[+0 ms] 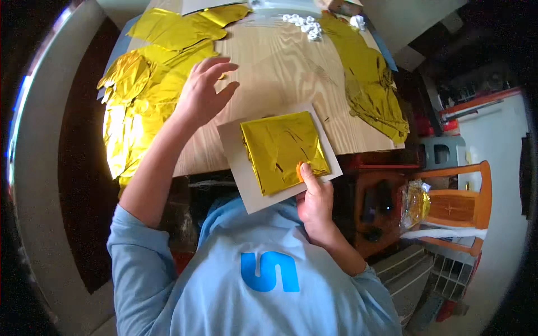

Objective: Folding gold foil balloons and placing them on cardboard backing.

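A folded packet of shiny gold foil (274, 140) lies flat on a pale square card (231, 140), which overhangs the table's front edge and tilts a little. My right hand (316, 206) grips the card and packet at their near right corner. Its thumb, with an orange cover on it, presses on the foil, while the other fingers are hidden below the card. My left hand (203, 94) is raised to the left of the packet, fingers apart and holding nothing. Beneath and beside it spread crumpled gold foil sheets (162, 64).
Another creased gold foil sheet (364, 73) runs along the right side of the wooden table (269, 67). Several small white curled pieces (305, 25) sit at the far edge. To the right are a wooden chair (482, 190) bearing a clear plastic bag (415, 204) and a grey stool (434, 154).
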Demonstrator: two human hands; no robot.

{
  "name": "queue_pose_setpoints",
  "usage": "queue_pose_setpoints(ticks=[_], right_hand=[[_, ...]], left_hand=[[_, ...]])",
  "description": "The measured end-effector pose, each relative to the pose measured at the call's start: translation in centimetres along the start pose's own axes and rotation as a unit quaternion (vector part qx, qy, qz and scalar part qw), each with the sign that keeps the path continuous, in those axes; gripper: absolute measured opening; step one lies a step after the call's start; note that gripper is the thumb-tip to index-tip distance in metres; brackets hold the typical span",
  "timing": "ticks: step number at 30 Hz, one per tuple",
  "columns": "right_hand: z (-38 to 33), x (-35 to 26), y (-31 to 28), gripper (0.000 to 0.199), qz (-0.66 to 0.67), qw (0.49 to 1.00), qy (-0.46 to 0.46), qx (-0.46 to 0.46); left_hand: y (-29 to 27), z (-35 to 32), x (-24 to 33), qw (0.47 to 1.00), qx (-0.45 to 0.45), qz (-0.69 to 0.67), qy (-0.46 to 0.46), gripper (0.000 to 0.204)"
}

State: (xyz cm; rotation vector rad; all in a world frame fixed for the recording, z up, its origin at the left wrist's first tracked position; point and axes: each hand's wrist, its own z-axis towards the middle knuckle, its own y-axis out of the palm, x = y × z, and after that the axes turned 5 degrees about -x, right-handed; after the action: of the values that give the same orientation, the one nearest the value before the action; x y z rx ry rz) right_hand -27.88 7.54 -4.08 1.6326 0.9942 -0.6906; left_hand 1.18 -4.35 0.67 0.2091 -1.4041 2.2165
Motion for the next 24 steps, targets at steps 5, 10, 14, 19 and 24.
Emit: queue_pose_setpoints(ticks=[5,10,14,19,24], right_hand=[[0.5,-1.6,-1.7,0.041,-0.009,0.998,0.055,-0.005],[0.9,-2.4,-2.9,0.046,0.019,0.996,0.069,-0.052],[0.9,-3.0,-3.7,0.047,0.012,0.996,0.068,-0.052],[0.5,-4.2,-3.8,0.049,-0.051,0.995,0.027,-0.086],[0.8,-4.2,-3.8,0.046,-0.048,0.990,0.049,-0.120]], left_hand=[[3.6,8.3,1.0,0.963,-0.132,0.008,0.237,0.047],[7.8,11.6,3.2,0.909,-0.342,0.053,0.233,0.032],[7.9,11.3,2.3,0.892,-0.305,0.114,0.312,0.016],[5.7,6.0,4.4,0.895,-0.307,0.131,0.296,0.012],[3.1,4.7,5.6,0.887,-0.342,0.125,0.283,0.011]])
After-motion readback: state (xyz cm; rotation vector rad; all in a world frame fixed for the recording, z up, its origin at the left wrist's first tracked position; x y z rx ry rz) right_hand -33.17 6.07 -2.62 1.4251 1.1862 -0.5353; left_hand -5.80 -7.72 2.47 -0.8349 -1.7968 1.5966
